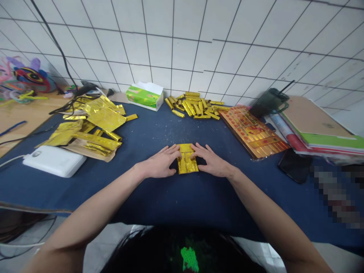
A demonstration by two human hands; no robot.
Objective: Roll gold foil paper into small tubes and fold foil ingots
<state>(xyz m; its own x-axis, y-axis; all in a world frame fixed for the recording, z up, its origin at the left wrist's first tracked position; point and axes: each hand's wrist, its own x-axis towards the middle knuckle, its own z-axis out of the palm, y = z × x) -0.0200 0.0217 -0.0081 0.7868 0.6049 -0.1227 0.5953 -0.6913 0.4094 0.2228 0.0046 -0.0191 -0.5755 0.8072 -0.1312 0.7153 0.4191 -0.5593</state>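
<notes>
A small piece of folded gold foil paper [187,162] lies flat on the dark blue tablecloth [170,197] in front of me, creased into panels. My left hand [162,162] rests at its left edge, fingertips touching the upper left part and thumb on the cloth beside it. From the other side my right hand [212,161] touches the upper right part, fingers spread and thumb close to the right edge. Neither hand is wrapped round the paper; both have their fingers apart.
Rolled gold paper tubes [193,106] are heaped by the wall, beside a green tissue box [145,95]. Loose gold sheets [105,117] and a white power bank [55,161] lie left. Rightward are a red-and-gold packet [253,131], a phone [295,165] and a dark mug [269,102].
</notes>
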